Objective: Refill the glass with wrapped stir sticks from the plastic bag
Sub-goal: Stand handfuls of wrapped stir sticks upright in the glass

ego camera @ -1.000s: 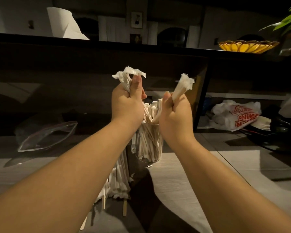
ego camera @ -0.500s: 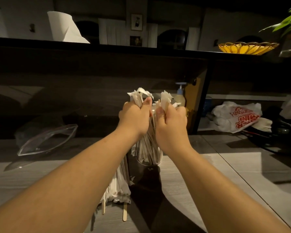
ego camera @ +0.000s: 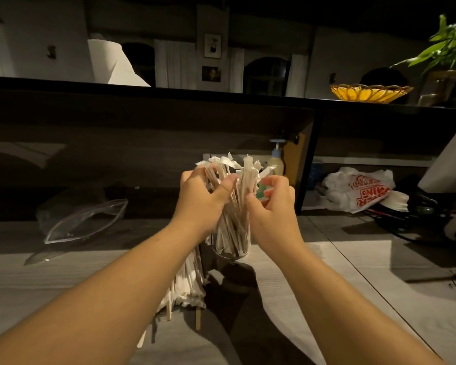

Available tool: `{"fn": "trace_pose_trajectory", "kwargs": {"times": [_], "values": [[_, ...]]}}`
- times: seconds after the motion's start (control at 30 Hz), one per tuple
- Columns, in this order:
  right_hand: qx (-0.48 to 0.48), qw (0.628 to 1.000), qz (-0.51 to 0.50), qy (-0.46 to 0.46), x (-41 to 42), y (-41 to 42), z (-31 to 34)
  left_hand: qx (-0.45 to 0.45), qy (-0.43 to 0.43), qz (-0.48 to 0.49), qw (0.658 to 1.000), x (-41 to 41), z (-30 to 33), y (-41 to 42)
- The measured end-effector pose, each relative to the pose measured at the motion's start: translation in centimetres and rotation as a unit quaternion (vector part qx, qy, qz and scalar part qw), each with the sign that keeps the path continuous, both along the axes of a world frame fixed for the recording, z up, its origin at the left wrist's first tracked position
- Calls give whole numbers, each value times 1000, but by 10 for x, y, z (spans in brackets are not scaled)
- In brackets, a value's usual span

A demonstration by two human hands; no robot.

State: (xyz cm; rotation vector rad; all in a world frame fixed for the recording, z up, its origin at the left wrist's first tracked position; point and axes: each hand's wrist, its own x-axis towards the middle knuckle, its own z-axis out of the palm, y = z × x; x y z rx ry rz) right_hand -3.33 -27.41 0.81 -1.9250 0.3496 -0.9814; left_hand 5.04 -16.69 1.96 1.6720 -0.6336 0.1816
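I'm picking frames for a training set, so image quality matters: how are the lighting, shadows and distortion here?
Head view: dim overall, with a warm patch on the hands and the wrapped stir sticks; the forearms cast hard dark shadows across the table; the upper background is nearly black; wide-angle bending shows at the edges; the glass is only partly readable.

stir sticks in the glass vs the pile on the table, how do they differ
The stir sticks in the glass stand upright, with the left hand and right hand around them; the pile on the table lies loose and untouched. A few bare wooden ends poke from the pile. Both are white-wrapped.
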Motion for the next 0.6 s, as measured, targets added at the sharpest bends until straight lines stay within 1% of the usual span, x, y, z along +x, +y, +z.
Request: {"fn": "trace_pose_trajectory", "kwargs": {"times": [0.13,0.3,0.5,0.6], "values": [[37,999,-2,6,-12,6,-8,-27,25,-5,999,-2,-11,24],[42,998,15,41,-11,34,-23,14,23,36,999,-6,-28,57],[4,992,17,125,13,68,-32,35,63,74,995,-6,-45,81],[-28,979,20,200,25,83,-28,71,69,109,989,1,-50,84]]}}
